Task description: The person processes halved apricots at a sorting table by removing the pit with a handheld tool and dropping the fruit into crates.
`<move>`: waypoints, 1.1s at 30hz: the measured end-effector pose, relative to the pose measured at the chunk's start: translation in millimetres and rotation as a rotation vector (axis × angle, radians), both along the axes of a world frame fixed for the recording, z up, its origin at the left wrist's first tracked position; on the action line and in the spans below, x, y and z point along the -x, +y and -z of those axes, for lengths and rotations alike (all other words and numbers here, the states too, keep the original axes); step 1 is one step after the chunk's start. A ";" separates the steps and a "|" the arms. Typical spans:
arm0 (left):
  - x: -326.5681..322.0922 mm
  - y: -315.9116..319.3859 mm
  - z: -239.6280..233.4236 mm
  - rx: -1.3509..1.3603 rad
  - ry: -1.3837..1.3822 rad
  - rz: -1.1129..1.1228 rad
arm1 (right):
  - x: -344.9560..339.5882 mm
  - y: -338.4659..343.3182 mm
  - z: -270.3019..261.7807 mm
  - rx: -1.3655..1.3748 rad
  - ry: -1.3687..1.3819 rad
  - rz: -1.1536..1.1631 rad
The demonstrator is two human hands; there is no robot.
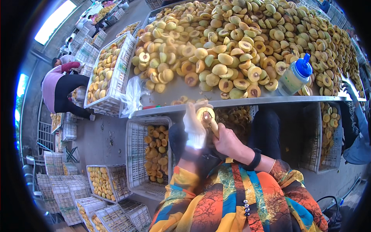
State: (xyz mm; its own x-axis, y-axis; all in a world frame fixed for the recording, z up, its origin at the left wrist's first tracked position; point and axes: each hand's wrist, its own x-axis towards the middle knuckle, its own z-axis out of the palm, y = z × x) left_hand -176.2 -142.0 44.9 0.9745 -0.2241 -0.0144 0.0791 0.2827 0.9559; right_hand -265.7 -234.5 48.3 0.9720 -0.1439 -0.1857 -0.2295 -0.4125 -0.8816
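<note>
My left hand (193, 123), in a white glove, holds a halved yellow peach (205, 115) with its cut face and brown pit cavity turned up. Bare of any glove, my right hand (232, 142) grips the handle of a pitting tool (214, 127). The tool's tip meets the cut face near the pit; its exact shape there is hard to make out. Both hands are over my lap, just in front of the metal table's edge (249, 101). Beyond it lies a large heap of halved peaches (226, 58), many with pits still showing.
A plastic bottle (294, 76) with a blue cap stands on the table's right side. A clear plastic bag (133, 95) hangs at the left corner. Crates of peach halves (156, 153) flank my legs. Another person's arm (359, 110) is at the right; a person (62, 84) bends over crates leftward.
</note>
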 end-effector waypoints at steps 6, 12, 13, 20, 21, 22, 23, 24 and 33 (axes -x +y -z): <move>-34.3 14.6 -7.5 -0.006 0.448 0.450 | -2.2 -14.7 -14.7 -0.126 0.284 -0.181; -22.7 21.2 -13.9 0.295 0.540 0.401 | -8.9 -9.8 8.9 -0.355 0.131 -0.090; -17.0 18.5 -8.4 0.252 0.515 0.270 | -9.1 -7.1 8.7 -0.357 0.126 -0.093; -9.1 6.1 0.5 0.136 0.455 0.050 | -8.0 8.0 -15.0 -0.544 0.360 -0.012; -8.8 5.0 6.9 0.136 0.456 0.046 | -8.1 8.6 -18.7 -0.578 0.391 -0.013; -8.5 3.4 13.5 0.116 0.394 0.010 | -8.4 9.1 -20.3 -0.612 0.422 -0.013; -8.3 3.7 18.4 0.095 0.331 -0.027 | -8.7 9.2 -20.0 -0.612 0.423 -0.017; -7.7 3.3 19.6 0.093 0.338 -0.028 | -7.8 7.8 -16.8 -0.653 0.474 0.005; -4.4 -3.6 17.2 -0.111 0.284 0.047 | -5.0 -3.9 -9.2 -0.784 0.600 0.003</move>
State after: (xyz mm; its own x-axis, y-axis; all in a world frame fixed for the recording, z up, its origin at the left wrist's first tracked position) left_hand -171.9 -145.6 27.7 0.9166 -0.2502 -0.3117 0.3581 0.1677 0.9185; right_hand -260.7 -238.4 57.5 0.6856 0.2280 -0.6914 -0.7277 0.2400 -0.6425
